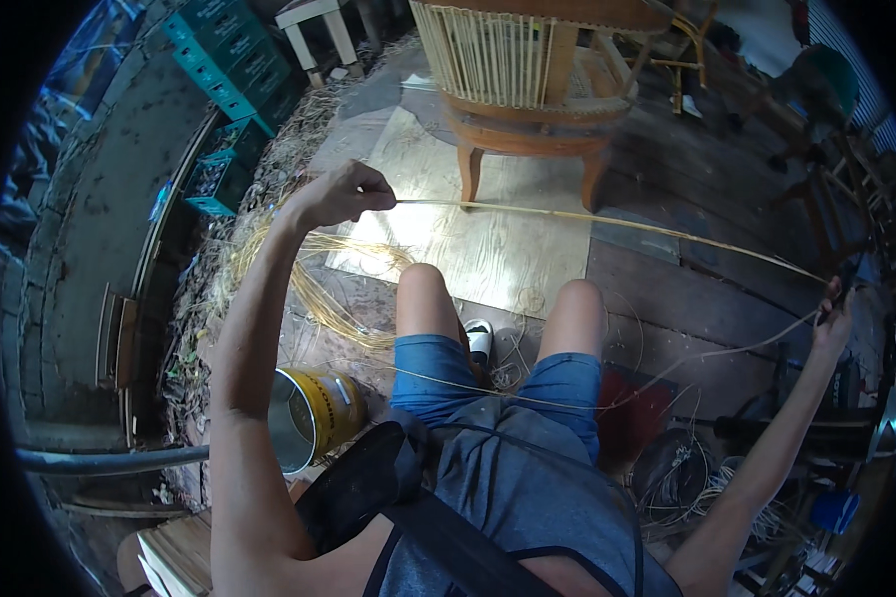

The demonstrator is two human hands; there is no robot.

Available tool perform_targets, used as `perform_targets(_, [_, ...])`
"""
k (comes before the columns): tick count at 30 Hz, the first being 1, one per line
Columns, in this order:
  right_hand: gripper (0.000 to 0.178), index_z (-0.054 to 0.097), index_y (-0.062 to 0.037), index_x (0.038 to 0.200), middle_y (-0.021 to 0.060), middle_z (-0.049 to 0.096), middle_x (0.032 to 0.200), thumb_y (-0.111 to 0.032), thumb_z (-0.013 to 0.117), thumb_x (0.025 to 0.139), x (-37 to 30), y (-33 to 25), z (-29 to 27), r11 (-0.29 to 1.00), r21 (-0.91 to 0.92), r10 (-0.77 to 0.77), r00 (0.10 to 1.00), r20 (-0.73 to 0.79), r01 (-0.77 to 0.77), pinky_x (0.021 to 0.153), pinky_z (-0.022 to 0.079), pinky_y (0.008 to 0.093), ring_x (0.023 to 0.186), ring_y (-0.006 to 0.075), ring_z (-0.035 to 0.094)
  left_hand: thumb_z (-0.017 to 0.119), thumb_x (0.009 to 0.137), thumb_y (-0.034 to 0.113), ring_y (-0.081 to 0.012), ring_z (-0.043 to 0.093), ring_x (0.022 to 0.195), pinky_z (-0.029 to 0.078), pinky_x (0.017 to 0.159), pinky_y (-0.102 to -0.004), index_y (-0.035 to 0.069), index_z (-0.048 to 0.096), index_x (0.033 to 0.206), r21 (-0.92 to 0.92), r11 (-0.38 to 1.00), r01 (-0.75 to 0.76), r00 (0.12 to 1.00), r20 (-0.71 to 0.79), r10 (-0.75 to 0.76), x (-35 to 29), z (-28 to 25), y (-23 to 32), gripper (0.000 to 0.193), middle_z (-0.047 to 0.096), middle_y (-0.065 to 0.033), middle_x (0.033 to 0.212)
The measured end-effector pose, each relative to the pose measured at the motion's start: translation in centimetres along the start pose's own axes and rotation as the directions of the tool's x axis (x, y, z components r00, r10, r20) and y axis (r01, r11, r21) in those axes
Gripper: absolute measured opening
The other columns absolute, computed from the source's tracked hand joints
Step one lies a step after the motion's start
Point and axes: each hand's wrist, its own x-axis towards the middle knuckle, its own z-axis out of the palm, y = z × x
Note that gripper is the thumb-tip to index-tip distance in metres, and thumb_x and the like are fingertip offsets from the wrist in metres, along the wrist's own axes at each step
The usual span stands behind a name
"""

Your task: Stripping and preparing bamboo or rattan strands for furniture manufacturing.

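Observation:
A long pale cane strand [607,220] runs taut across the space in front of me. Its left end is pinched between the thumb and fingers of my left hand [346,195]. Far out on the right, my right hand [832,316] is closed round the strand's other stretch. Something dark shows at its fingertips, too small to make out. From the right hand the strand bends back and loops loosely over my lap. Beyond my knees stands a wooden chair [518,139] with a back of upright cane strands. A loose bundle of cane [334,303] lies on the floor below my left hand.
A yellow bucket [336,406] lies tipped beside my left thigh. Green crates [234,75] are stacked at the far left near a small white stool [314,20]. A pale plywood sheet [548,264] lies underfoot. Tangled strands [707,483] and dark furniture crowd the right.

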Motion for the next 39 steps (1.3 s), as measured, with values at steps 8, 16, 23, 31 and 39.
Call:
perform_targets(8, [0.035,0.051,0.0015,0.118,0.013,0.065,0.101,-0.027,0.05,0.097,-4.8,-1.0,4.2,1.0,-0.014,0.011,0.988,-0.157,-0.013,0.045,0.039,0.0194,0.073,0.0135,0.065,0.066,0.082,0.018,-0.0115,0.055,0.059,0.044,0.054,-0.0282,0.001,0.068,0.082,0.096,0.989,-0.109,0.994,0.033,0.106,1.2,0.6,-3.2,0.017,0.062,-0.002,0.067])
perform_targets(16, [0.037,0.056,0.0001,0.108,0.0077,0.063,0.086,-0.034,0.048,0.097,-8.8,2.1,10.5,0.981,0.103,0.181,0.971,-0.155,-0.167,0.043,0.038,0.0156,0.065,0.0071,0.058,0.059,0.084,0.031,-0.0384,0.062,0.096,0.05,0.08,-0.048,0.012,0.051,0.128,0.608,0.561,0.562,0.827,-0.395,-0.401,-0.9,-0.5,-22.6,0.049,0.062,-0.0246,0.106])
perform_targets(23, [0.037,0.059,-0.0024,0.101,0.0103,0.063,0.079,-0.036,0.044,0.098,-19.2,6.2,20.7,0.976,-0.006,0.211,0.946,0.245,-0.216,0.039,0.034,0.0187,0.055,0.0101,0.052,0.059,0.091,0.02,-0.0209,0.061,0.1,0.048,0.088,-0.0342,0.002,0.059,0.119,-0.397,0.777,-0.489,0.868,-0.128,0.48,6.9,16.9,16.1,0.033,0.064,-0.0158,0.109])
perform_targets(31, [0.032,0.059,-0.0038,0.105,0.0123,0.065,0.082,-0.034,0.052,0.095,-18.9,7.9,22.9,0.97,0.025,0.232,0.948,0.218,-0.243,0.043,0.038,0.0207,0.057,0.0111,0.055,0.062,0.088,0.01,-0.0122,0.058,0.069,0.046,0.062,-0.0253,-0.002,0.066,0.097,-0.389,0.72,-0.575,0.817,-0.227,0.53,7.1,18.8,18.2,0.016,0.066,-0.0093,0.081])
perform_targets(39, [0.033,0.057,-0.0003,0.11,0.0136,0.065,0.095,-0.03,0.048,0.098,-12.1,1.6,17.2,0.998,0.039,0.039,0.997,0.069,-0.041,0.045,0.04,0.0207,0.08,0.016,0.063,0.063,0.085,0.002,-0.0143,0.061,0.07,0.049,0.064,-0.0267,-0.002,0.066,0.094,-0.072,0.87,-0.487,0.844,-0.295,0.448,7.5,10.4,3.8,0.011,0.066,-0.0107,0.083])
